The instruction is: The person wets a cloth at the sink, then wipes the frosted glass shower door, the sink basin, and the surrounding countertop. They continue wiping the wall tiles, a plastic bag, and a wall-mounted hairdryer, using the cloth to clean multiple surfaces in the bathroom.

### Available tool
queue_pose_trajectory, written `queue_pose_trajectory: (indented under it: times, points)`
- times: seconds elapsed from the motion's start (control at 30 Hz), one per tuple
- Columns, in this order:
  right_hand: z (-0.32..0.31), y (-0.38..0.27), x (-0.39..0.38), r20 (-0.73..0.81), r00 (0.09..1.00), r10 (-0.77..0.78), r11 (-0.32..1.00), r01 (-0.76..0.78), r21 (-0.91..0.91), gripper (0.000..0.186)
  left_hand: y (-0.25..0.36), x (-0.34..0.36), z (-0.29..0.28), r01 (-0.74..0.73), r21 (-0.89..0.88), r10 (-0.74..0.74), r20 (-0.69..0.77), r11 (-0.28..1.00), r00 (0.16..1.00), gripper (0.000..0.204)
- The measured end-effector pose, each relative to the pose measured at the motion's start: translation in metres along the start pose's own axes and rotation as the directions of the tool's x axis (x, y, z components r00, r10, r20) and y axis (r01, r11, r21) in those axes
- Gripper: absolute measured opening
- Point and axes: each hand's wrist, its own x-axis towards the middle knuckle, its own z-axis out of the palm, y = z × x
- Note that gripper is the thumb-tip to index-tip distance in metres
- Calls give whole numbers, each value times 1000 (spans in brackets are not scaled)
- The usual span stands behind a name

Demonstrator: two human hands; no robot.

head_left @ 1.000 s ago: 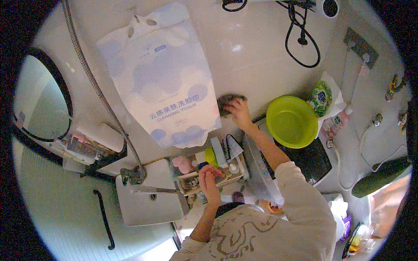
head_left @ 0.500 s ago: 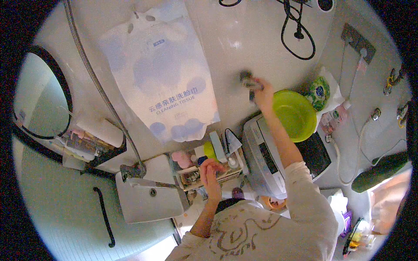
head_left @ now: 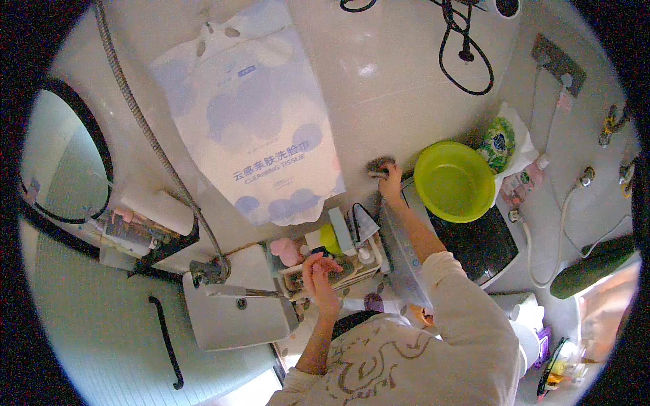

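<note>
My right hand (head_left: 390, 180) grips a dark grey scrubber (head_left: 380, 166) against the tiled wall (head_left: 365, 95), just left of a lime-green basin (head_left: 452, 179) that sits on a washing machine with a dark top (head_left: 474, 247). Over a countertop caddy of toiletries (head_left: 352, 267), my left hand (head_left: 319, 277) is raised with loosely bent fingers apart, holding nothing visible. Between the hands and above them hangs a large white-and-blue tissue bag (head_left: 244, 115), beside the scrubber.
A white sink (head_left: 240, 318) with tap (head_left: 210, 274) lies lower left, a metal hose (head_left: 149, 142) rising from it. A round mirror (head_left: 64, 152) and toiletry shelf (head_left: 145, 230) are left. Looped cords (head_left: 464, 57), taps (head_left: 586, 177) and a green-white pack (head_left: 500, 142) are right.
My right hand swung up and right with the scrubber half a second ago, and has since moved down and slightly left. My left hand has shifted only slightly.
</note>
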Motion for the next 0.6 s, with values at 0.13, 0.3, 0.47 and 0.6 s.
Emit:
queue_pose_trajectory:
  times: [0.13,0.3,0.47,0.6]
  points:
    - [3,38,-13,115,788,604,776,-615,139,37,-2,2,-2,42,15,-43,64,999,997,24]
    - [-37,-14,50,-72,891,448,827,-382,411,39,-4,2,8,77,-9,-77,55,997,996,24]
    - [-93,-98,143,-359,919,-161,965,222,136,52,-6,4,15,80,-2,-79,91,997,993,24]
    - [-68,-106,140,-386,862,-329,944,294,-148,43,-5,2,20,130,-3,-130,44,991,991,24]
